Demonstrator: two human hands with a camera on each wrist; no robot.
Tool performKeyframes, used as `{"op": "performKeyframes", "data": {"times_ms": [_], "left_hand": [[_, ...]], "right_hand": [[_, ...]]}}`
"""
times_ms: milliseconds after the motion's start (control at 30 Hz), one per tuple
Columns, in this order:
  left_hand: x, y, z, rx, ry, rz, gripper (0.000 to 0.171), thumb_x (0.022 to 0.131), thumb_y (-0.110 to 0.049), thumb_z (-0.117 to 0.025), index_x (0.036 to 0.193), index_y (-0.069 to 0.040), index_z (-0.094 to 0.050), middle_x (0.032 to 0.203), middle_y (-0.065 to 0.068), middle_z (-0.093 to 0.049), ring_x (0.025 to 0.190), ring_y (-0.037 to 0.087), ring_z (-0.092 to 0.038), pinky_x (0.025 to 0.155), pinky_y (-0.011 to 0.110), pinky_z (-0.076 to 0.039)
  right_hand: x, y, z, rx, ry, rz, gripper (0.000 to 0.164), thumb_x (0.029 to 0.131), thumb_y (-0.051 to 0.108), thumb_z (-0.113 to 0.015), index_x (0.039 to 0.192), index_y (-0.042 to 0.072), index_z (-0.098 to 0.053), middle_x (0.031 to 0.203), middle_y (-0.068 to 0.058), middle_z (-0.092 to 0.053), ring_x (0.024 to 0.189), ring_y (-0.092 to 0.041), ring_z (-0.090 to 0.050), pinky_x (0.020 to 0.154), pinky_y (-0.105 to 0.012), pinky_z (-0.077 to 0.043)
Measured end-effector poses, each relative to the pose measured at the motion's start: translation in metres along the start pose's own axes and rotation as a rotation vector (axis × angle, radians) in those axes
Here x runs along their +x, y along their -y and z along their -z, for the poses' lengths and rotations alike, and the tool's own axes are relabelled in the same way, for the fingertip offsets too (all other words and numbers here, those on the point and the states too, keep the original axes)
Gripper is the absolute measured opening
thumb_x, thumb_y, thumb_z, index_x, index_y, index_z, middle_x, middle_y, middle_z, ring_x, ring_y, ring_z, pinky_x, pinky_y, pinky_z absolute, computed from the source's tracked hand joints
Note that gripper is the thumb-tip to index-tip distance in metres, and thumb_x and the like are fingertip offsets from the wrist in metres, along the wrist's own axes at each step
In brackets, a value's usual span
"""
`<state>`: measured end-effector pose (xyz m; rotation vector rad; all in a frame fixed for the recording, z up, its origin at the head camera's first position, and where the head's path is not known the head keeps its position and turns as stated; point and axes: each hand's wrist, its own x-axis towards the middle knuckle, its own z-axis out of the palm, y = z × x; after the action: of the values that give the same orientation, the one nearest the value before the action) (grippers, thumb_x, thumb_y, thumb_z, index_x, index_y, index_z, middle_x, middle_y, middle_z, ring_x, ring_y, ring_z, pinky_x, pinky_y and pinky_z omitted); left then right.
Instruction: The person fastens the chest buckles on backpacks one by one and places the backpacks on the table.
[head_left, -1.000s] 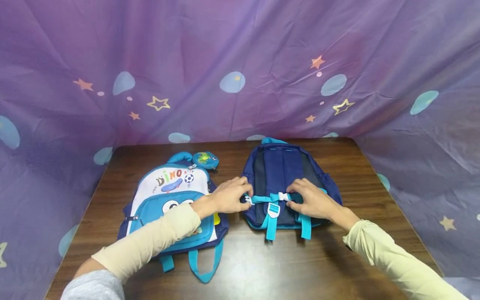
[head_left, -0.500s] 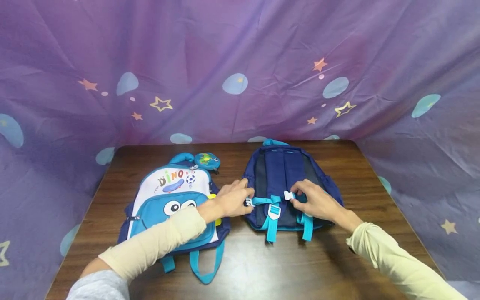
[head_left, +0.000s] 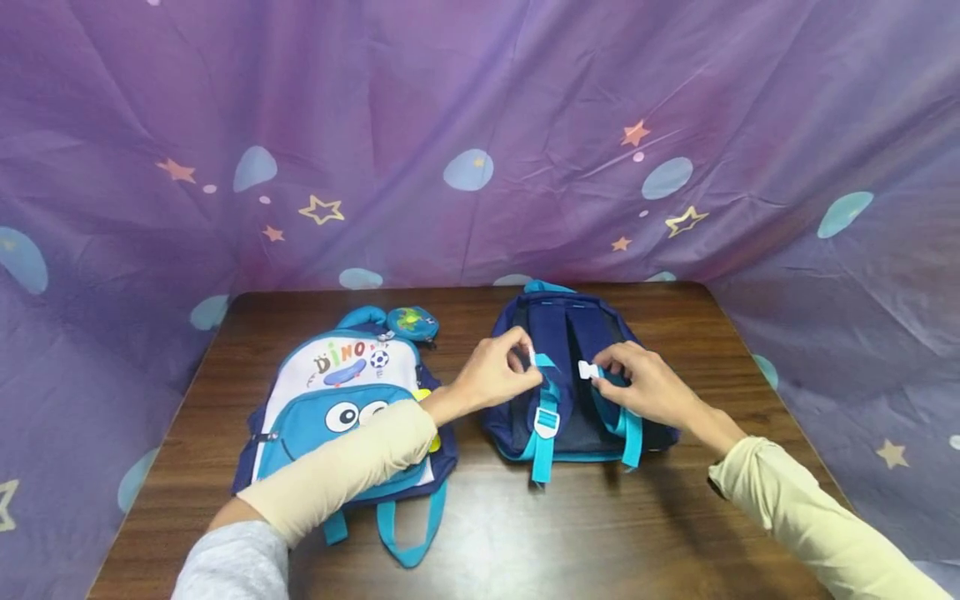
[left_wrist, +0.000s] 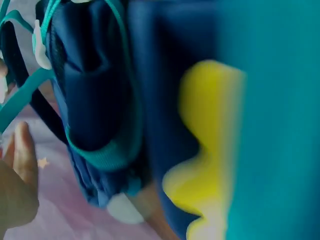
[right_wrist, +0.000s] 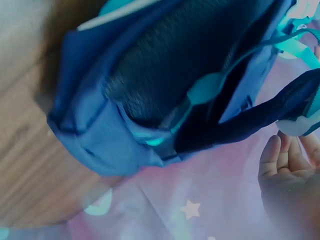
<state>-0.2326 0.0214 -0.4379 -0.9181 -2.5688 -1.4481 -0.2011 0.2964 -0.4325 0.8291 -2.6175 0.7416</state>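
A navy backpack (head_left: 551, 325) lies on its front with its back panel and teal straps upward. My left hand (head_left: 498, 367) pinches a white buckle half (head_left: 532, 356) on a teal strap (head_left: 551, 392), mostly hidden by the fingers. To the right, my right hand (head_left: 645, 385) pinches another white buckle half (head_left: 588, 369) between thumb and fingers. The two halves are apart, with a gap over the back panel. In the left wrist view the left hand (left_wrist: 17, 185) shows at the edge beside a teal strap; the right wrist view shows the right hand (right_wrist: 292, 185) by a lifted shoulder strap (right_wrist: 260, 115).
A second backpack (head_left: 352, 400), white and teal with a dinosaur face, lies to the left under my left forearm. A small round teal pouch (head_left: 412, 323) hangs at its top. Both are on a brown wooden table (head_left: 510, 533); a purple patterned curtain (head_left: 465, 100) stands behind.
My left hand has moved right and up with its buckle half, from the backpack's left side. The right hand has lifted its buckle half and strap slightly right and up.
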Motion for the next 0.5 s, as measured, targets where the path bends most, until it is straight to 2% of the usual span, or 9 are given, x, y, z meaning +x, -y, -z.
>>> {"op": "performKeyframes", "data": {"times_ms": [67, 133, 233, 367, 500], "left_hand": [[0.005, -0.003, -0.008, -0.058, -0.010, -0.004, 0.024, 0.077, -0.016, -0.072, 0.097, -0.013, -0.057, 0.082, 0.002, -0.069, 0.064, 0.002, -0.060, 0.059, 0.017, -0.048], [0.010, -0.006, -0.014, -0.060, -0.006, -0.033, 0.025, 0.077, -0.014, -0.072, 0.098, -0.012, -0.057, 0.086, 0.003, -0.068, 0.063, 0.002, -0.057, 0.057, 0.016, -0.047], [0.015, -0.010, -0.017, 0.061, 0.034, -0.113, 0.025, 0.078, -0.016, -0.073, 0.098, -0.013, -0.059, 0.086, 0.000, -0.066, 0.060, 0.003, -0.053, 0.054, 0.016, -0.043], [0.021, -0.015, -0.014, 0.225, 0.106, -0.217, 0.023, 0.081, -0.020, -0.072, 0.100, -0.015, -0.061, 0.088, -0.004, -0.066, 0.062, 0.004, -0.050, 0.057, 0.017, -0.041], [0.026, -0.019, -0.013, 0.270, 0.178, -0.219, 0.024, 0.085, -0.024, -0.071, 0.107, -0.016, -0.064, 0.092, -0.004, -0.069, 0.060, 0.003, -0.051, 0.056, 0.017, -0.041]], "right_hand": [[0.002, 0.001, 0.004, -0.009, 0.004, 0.002, 0.021, 0.080, 0.009, -0.079, 0.098, 0.011, -0.069, 0.086, 0.001, -0.065, 0.077, -0.011, -0.056, 0.064, -0.025, -0.047], [0.004, 0.003, 0.008, -0.020, 0.018, 0.001, 0.021, 0.081, 0.010, -0.079, 0.100, 0.011, -0.070, 0.087, 0.001, -0.066, 0.079, -0.011, -0.056, 0.065, -0.025, -0.047], [0.005, 0.005, 0.016, -0.049, 0.036, -0.005, 0.021, 0.082, 0.011, -0.078, 0.101, 0.010, -0.070, 0.088, 0.000, -0.066, 0.081, -0.011, -0.057, 0.066, -0.026, -0.048], [0.004, 0.006, 0.024, -0.089, 0.058, -0.016, 0.020, 0.082, 0.009, -0.078, 0.100, 0.009, -0.070, 0.089, -0.002, -0.066, 0.082, -0.014, -0.058, 0.067, -0.031, -0.050], [0.004, 0.008, 0.027, -0.113, 0.112, -0.034, 0.018, 0.084, 0.010, -0.077, 0.100, 0.010, -0.071, 0.091, -0.002, -0.066, 0.084, -0.013, -0.058, 0.070, -0.032, -0.050]]}}
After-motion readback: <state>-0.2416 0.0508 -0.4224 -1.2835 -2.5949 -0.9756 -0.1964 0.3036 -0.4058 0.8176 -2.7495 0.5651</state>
